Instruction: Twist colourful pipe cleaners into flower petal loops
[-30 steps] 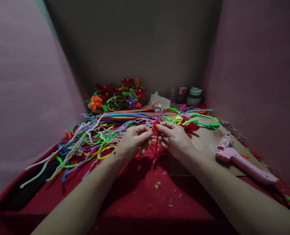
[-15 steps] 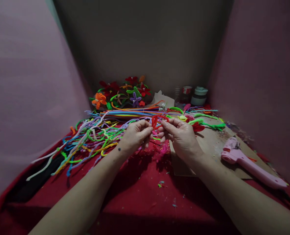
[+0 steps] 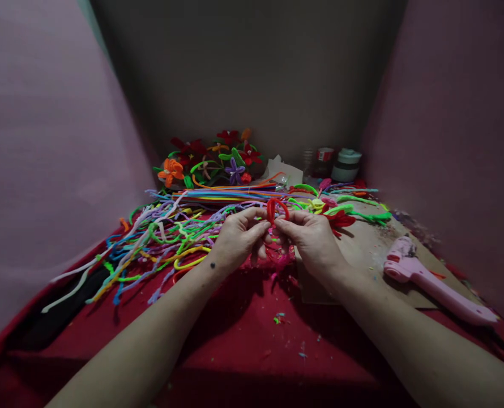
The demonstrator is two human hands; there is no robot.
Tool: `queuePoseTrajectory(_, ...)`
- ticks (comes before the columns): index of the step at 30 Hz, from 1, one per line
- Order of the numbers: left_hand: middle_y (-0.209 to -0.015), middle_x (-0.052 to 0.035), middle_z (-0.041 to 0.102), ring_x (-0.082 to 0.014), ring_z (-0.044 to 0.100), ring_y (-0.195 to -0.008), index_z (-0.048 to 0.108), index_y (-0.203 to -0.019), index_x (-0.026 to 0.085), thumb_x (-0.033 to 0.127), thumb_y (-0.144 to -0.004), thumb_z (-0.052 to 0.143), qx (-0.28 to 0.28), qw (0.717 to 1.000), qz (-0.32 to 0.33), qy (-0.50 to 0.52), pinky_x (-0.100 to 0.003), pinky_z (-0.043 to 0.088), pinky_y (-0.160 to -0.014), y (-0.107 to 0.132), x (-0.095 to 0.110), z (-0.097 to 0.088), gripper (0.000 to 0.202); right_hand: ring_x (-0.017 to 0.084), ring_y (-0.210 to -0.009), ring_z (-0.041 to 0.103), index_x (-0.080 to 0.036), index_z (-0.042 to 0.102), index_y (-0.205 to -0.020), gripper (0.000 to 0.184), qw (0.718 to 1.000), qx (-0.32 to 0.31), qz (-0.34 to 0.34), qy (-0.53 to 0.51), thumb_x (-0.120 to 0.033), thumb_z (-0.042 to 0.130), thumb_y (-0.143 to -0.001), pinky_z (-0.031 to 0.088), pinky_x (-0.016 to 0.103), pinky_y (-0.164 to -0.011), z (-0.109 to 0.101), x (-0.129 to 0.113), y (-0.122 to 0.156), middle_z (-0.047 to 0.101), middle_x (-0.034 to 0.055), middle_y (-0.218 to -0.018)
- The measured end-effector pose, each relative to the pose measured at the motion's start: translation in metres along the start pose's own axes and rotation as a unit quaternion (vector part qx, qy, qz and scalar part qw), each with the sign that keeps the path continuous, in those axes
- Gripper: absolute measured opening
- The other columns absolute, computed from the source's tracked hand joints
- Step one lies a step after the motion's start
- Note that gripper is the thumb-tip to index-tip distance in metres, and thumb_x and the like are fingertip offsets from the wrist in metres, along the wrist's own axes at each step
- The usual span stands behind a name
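Note:
Between my two hands a red pipe cleaner (image 3: 278,203) is bent into a narrow loop that stands up above the fingers. My left hand (image 3: 242,233) pinches it at the left side with thumb and forefinger. On the right side my right hand (image 3: 312,235) pinches it the same way. The lower ends of the pipe cleaner are hidden by my fingertips. Just right of my right hand, red petal-like pieces (image 3: 340,219) lie on a brown board (image 3: 362,249).
Loose coloured pipe cleaners (image 3: 150,243) heap at the left, with a straight bundle (image 3: 226,195) behind. Pipe-cleaner flowers (image 3: 235,169) stand at the back, a lidded jar (image 3: 346,165) back right. A pink glue gun (image 3: 439,289) lies at the right. Scraps (image 3: 281,319) dot the red cloth (image 3: 243,340).
The red loop has gone from wide and slanted to narrower and more upright. My hands have drawn a little closer together, both still pinching it.

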State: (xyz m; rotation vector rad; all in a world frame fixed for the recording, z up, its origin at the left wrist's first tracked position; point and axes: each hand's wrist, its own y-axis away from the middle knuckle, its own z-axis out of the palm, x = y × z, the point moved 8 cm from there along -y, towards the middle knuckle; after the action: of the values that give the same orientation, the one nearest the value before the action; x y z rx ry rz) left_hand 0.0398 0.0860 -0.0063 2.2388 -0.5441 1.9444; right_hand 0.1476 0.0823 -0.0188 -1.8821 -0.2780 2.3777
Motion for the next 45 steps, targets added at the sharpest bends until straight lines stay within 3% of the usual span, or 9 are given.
queuePoseTrajectory(9,-0.061,0.0000,0.061,-0.0103,0.056,-0.039,0.052,-0.077,0.012,0.024,-0.071,0.062,-0.023,0.993,-0.055,0.099,-0.019,0.045,-0.032,-0.004,-0.015,0.000,0.017,0.008,-0.040,0.044,-0.012,0.060,-0.062,0.020,0.997,-0.042,0.062,0.022,-0.032,0.066,-0.065,0.033,0.022,-0.039,0.003,0.008,0.000,0.055,-0.0006,-0.048)
queuePoseTrajectory(14,-0.058,-0.0008,0.062,-0.0095,0.054,-0.035,0.051,-0.073,0.012,0.025,-0.073,0.061,-0.059,0.992,-0.081,0.072,-0.017,0.041,-0.029,0.000,-0.017,0.007,0.017,0.009,-0.056,0.052,-0.015,0.063,-0.077,0.024,0.999,-0.034,0.002,-0.024,-0.034,0.068,-0.065,0.040,0.022,-0.050,0.000,-0.004,-0.005,0.062,0.0005,-0.068)
queuePoseTrajectory(19,-0.059,-0.0025,0.064,-0.0109,0.057,-0.037,0.048,-0.073,0.013,0.026,-0.072,0.062,-0.091,0.983,-0.109,0.113,-0.016,0.041,-0.029,0.001,-0.021,0.014,0.020,0.009,-0.050,0.050,-0.014,0.061,-0.059,0.020,0.992,-0.032,0.045,-0.116,-0.031,0.072,-0.062,0.041,0.023,-0.051,-0.002,0.002,-0.010,0.058,-0.0012,-0.054)
queuePoseTrajectory(23,-0.050,0.0013,0.059,-0.0093,0.053,-0.032,0.046,-0.075,0.014,0.028,-0.072,0.063,-0.115,0.971,-0.146,0.148,-0.015,0.039,-0.028,-0.001,-0.027,0.012,0.022,0.008,-0.045,0.048,-0.014,0.063,-0.061,0.020,0.987,-0.023,0.055,-0.147,-0.031,0.073,-0.061,0.039,0.022,-0.046,-0.007,0.004,-0.011,0.057,-0.0018,-0.052)
queuePoseTrajectory(29,-0.051,-0.0007,0.060,-0.0081,0.049,-0.033,0.051,-0.075,0.014,0.028,-0.070,0.063,-0.133,0.978,-0.154,0.051,-0.016,0.035,-0.030,0.000,-0.023,-0.001,0.019,0.008,-0.043,0.047,-0.013,0.063,-0.059,0.019,0.992,-0.009,0.041,-0.116,-0.029,0.073,-0.060,0.038,0.022,-0.045,-0.010,0.003,-0.012,0.057,-0.0014,-0.050)
queuePoseTrajectory(32,-0.046,0.0032,0.054,-0.0050,0.041,-0.031,0.056,-0.080,0.014,0.029,-0.070,0.063,-0.049,0.990,-0.122,-0.041,-0.015,0.028,-0.031,-0.002,-0.014,-0.014,0.019,0.008,-0.043,0.047,-0.013,0.064,-0.058,0.019,0.995,0.010,0.029,-0.091,-0.030,0.072,-0.061,0.036,0.022,-0.044,-0.011,0.004,-0.011,0.057,-0.0011,-0.049)
queuePoseTrajectory(36,-0.046,0.0063,0.049,-0.0059,0.041,-0.038,0.061,-0.085,0.017,0.034,-0.068,0.064,0.064,0.985,-0.022,-0.160,-0.016,0.032,-0.039,-0.001,0.002,-0.018,0.024,0.008,-0.043,0.044,-0.013,0.063,-0.055,0.021,0.997,0.017,0.022,-0.066,-0.032,0.070,-0.062,0.032,0.021,-0.042,-0.010,0.007,-0.009,0.055,-0.0008,-0.047)
queuePoseTrajectory(40,-0.049,0.0043,0.051,-0.0065,0.041,-0.042,0.065,-0.073,0.016,0.030,-0.071,0.060,0.032,0.973,0.023,-0.226,-0.017,0.032,-0.042,0.003,0.004,0.000,0.014,0.008,-0.043,0.044,-0.013,0.062,-0.056,0.023,0.996,-0.010,0.032,-0.086,-0.034,0.070,-0.063,0.032,0.022,-0.043,-0.004,0.013,-0.008,0.055,-0.0006,-0.049)
queuePoseTrajectory(45,-0.040,0.0063,0.043,-0.0064,0.038,-0.035,0.055,-0.060,0.016,0.028,-0.074,0.054,-0.039,0.975,-0.025,-0.219,-0.018,0.029,-0.039,0.004,0.000,0.007,0.018,0.008,-0.046,0.043,-0.015,0.059,-0.056,0.030,0.998,-0.014,0.015,-0.064,-0.040,0.063,-0.070,0.034,0.023,-0.047,-0.005,0.009,-0.009,0.055,-0.0007,-0.052)
